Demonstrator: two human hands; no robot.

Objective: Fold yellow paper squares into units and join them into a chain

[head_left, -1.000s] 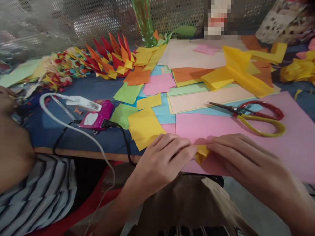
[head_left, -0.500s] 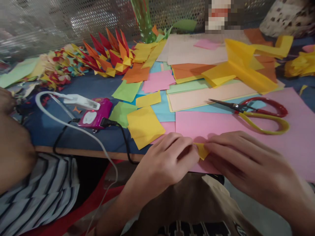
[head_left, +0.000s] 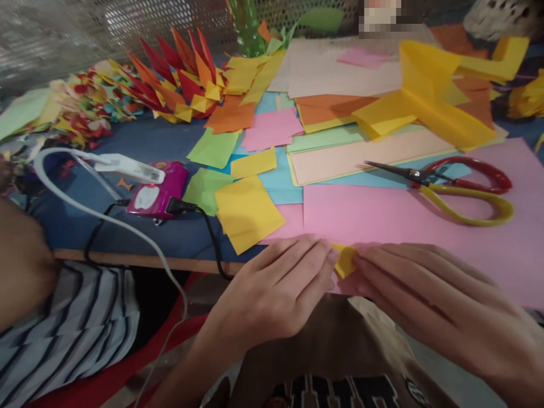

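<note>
A small folded piece of yellow paper [head_left: 345, 260] lies between my two hands at the front edge of a pink sheet [head_left: 365, 209]. My left hand [head_left: 283, 283] has its fingers together and bent over the paper's left end. At the other end my right hand [head_left: 433, 289] pinches it, fingers close together. Both thumbs are mostly hidden. Left of my left hand is a stack of yellow squares [head_left: 249, 212]. Scissors [head_left: 446, 187] with one red and one yellow handle lie partly spread on the pink sheet, beyond my right hand.
A magenta power adapter [head_left: 159, 192] with white and black cables sits on the blue table [head_left: 114, 141]. Behind are a red-orange folded-paper piece [head_left: 182, 79], coloured paper sheets [head_left: 361, 164] and a large folded yellow paper [head_left: 429, 96]. Another person's arm [head_left: 25, 266] is at left.
My left hand's fingers have straightened and flattened over the paper, and my right hand's fingers lie lower and flatter. The view has shifted slightly.
</note>
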